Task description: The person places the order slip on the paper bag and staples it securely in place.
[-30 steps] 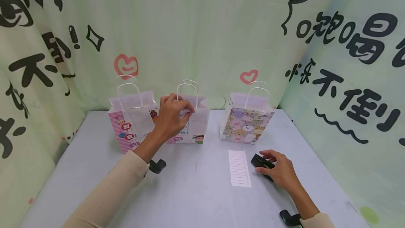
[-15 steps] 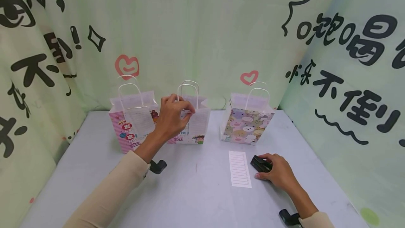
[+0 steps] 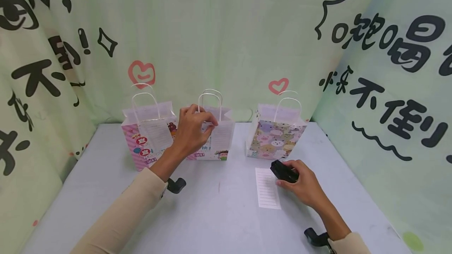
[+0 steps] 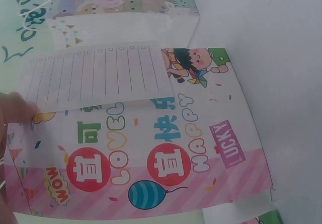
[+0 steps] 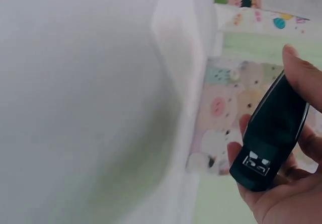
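Observation:
At the top edge of the middle paper gift bag [image 3: 197,156], my left hand [image 3: 192,130] pinches a lined paper slip [image 4: 100,78] against the bag's front. The left wrist view shows the thumb [image 4: 17,108] at the slip's corner, over printed pink stripes and a balloon. My right hand [image 3: 304,183] grips a black stapler [image 3: 283,171], raised over the right edge of another lined slip [image 3: 267,195] on the table. In the right wrist view, the stapler's [image 5: 276,118] underside with its small metal plate faces the camera.
To the left stands a pink gift bag [image 3: 141,148] with a lined slip on its front. A gift bag with animal faces [image 3: 277,140] stands at the right. Curtains [image 3: 229,30] with printed characters surround the white table [image 3: 219,214].
My right hand has taken a firmer hold of the stapler, lifted it off the table and moved it left and forward. The left hand stays at the middle bag.

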A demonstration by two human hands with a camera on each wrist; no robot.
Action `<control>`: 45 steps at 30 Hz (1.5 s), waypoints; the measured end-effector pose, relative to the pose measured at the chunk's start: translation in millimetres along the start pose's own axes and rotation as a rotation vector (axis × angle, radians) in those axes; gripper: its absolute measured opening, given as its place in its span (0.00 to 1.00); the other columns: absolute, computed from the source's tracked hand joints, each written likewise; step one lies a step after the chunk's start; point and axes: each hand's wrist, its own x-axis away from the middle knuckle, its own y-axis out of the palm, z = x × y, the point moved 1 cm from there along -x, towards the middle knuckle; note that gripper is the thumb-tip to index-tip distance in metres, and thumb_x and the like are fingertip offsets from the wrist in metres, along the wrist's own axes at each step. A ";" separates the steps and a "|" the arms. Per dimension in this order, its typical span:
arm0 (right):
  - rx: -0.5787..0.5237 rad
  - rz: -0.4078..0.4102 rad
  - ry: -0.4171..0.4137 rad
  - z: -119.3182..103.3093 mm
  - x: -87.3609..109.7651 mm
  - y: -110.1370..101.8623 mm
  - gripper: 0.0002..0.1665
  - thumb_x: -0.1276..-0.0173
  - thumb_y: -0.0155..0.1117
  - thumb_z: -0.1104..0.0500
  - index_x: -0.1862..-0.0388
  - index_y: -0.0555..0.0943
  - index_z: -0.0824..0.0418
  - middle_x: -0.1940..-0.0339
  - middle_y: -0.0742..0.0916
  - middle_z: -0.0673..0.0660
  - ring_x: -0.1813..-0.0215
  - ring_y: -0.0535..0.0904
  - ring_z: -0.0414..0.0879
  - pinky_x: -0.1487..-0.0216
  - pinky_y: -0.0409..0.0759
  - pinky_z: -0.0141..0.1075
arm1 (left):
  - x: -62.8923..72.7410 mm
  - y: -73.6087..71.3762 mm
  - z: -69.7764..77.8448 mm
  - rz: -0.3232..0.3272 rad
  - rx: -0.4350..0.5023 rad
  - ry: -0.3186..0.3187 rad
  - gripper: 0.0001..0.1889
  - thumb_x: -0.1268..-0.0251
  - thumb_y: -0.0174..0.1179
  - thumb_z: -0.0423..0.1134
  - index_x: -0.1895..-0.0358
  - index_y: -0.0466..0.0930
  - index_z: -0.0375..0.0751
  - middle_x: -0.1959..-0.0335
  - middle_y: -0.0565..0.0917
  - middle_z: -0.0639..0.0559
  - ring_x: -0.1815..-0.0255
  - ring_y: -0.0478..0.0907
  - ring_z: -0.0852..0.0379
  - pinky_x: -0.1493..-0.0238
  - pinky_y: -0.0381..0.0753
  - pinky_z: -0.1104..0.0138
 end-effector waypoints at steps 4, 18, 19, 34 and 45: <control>-0.101 -0.018 -0.024 -17.7 -3.9 -0.5 0.38 0.35 0.81 0.52 0.30 0.77 0.62 0.36 0.80 0.64 0.36 0.77 0.63 0.35 0.83 0.60 | -0.2 -0.5 0.1 0.006 0.002 0.000 0.03 0.34 0.73 0.37 0.60 0.92 0.46 0.59 0.94 0.49 0.49 0.76 0.48 0.35 0.67 0.48; -0.579 -0.230 -0.036 -63.7 -18.8 14.0 0.29 0.19 0.64 0.53 0.26 0.74 0.66 0.35 0.82 0.68 0.39 0.80 0.60 0.38 0.80 0.39 | -0.4 -1.7 1.5 -0.009 0.000 -0.007 0.03 0.34 0.73 0.36 0.60 0.92 0.46 0.60 0.94 0.49 0.49 0.76 0.48 0.34 0.67 0.48; -0.571 -0.223 -0.033 -66.9 -19.7 15.3 0.29 0.20 0.65 0.52 0.28 0.76 0.65 0.36 0.82 0.66 0.40 0.80 0.58 0.39 0.80 0.41 | -0.3 -1.8 1.5 -0.009 0.001 -0.007 0.03 0.34 0.73 0.37 0.60 0.92 0.46 0.60 0.94 0.49 0.49 0.76 0.49 0.34 0.67 0.48; -0.520 -0.060 -0.214 -113.0 -35.7 32.7 0.18 0.25 0.71 0.55 0.43 0.86 0.64 0.40 0.89 0.65 0.44 0.87 0.55 0.40 0.84 0.48 | -1.1 -1.4 1.2 -0.015 -0.014 -0.009 0.03 0.33 0.73 0.38 0.60 0.92 0.47 0.58 0.94 0.49 0.49 0.76 0.49 0.34 0.67 0.49; -0.549 -0.035 -0.239 -141.6 -52.6 45.4 0.17 0.26 0.72 0.54 0.46 0.84 0.62 0.48 0.86 0.63 0.47 0.82 0.56 0.41 0.85 0.54 | -1.1 -1.9 1.0 -0.011 -0.033 -0.001 0.03 0.33 0.74 0.39 0.59 0.92 0.48 0.58 0.94 0.50 0.50 0.76 0.49 0.34 0.68 0.49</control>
